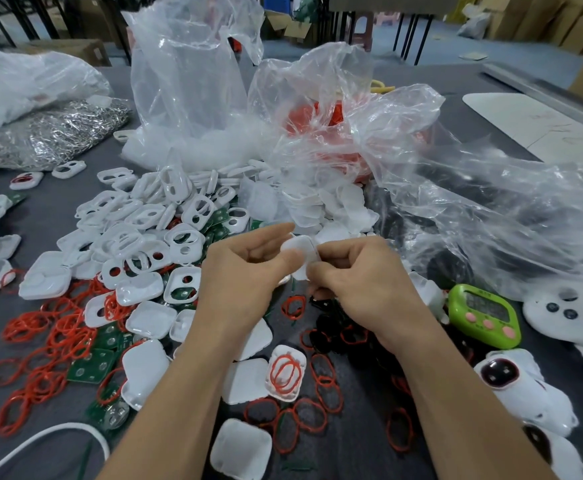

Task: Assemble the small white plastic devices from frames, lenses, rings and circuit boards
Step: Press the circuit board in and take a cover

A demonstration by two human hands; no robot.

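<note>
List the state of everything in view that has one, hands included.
white piece: held up, pinched between both hands
left hand: fingers curled, thumb on the white piece
right hand: fingers curled, pinching the white piece
white shell: lying open side up, red rings inside
loose rings: scattered, unassembled
clear bag: open, crumpled
green timer: lying face up

Heap of white frames (137, 216) left; plastic bags (456, 188) right; bare table (363, 457) at near edge
</note>
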